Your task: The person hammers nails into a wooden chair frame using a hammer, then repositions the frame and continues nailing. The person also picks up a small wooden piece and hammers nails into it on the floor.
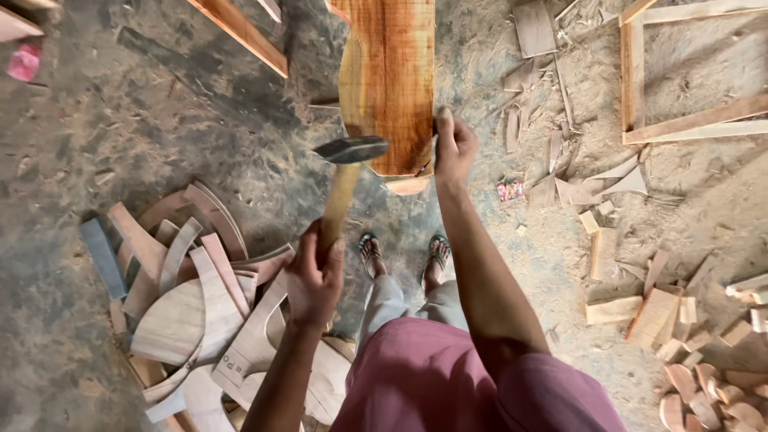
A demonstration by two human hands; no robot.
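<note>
My left hand (314, 276) grips the wooden handle of a hammer (344, 172). Its dark metal head (350, 149) is level with the near end of a reddish-brown wooden plank (390, 80). The plank stands up from the floor towards me. My right hand (453, 148) holds the plank's right edge near its near end. A pale block of wood (406, 185) shows just under that end. My sandalled feet (404, 254) stand on the floor below.
A pile of curved pale wood offcuts (200, 304) lies at my left. Small blocks and scraps (688, 336) litter the dusty floor at right. A wooden frame (680, 76) lies at upper right, a long batten (240, 32) at upper left.
</note>
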